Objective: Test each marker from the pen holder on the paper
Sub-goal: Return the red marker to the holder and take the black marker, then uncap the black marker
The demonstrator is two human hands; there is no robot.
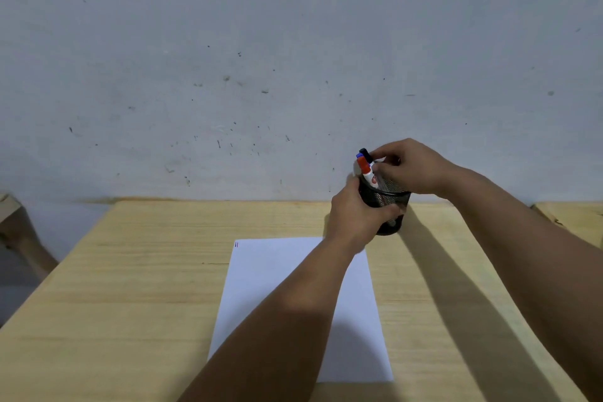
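Note:
A black mesh pen holder [391,197] stands at the far edge of the wooden table, beyond the top right corner of the white paper [277,274]. My left hand [354,217] is wrapped around the holder's left side. Markers stick out of it: a red-capped one [364,166], a blue-capped one and a black-capped one [364,153] behind. My right hand [408,166] is over the holder's mouth with its fingers closed around the black-capped marker. Two short marks, blue and red [237,244], sit in the paper's top left corner.
The light wooden table [146,287] meets a scuffed grey wall [261,75] at the back. Its left edge slants down toward a gap with another wooden piece [9,209] beyond. A second wooden surface [574,215] adjoins on the right.

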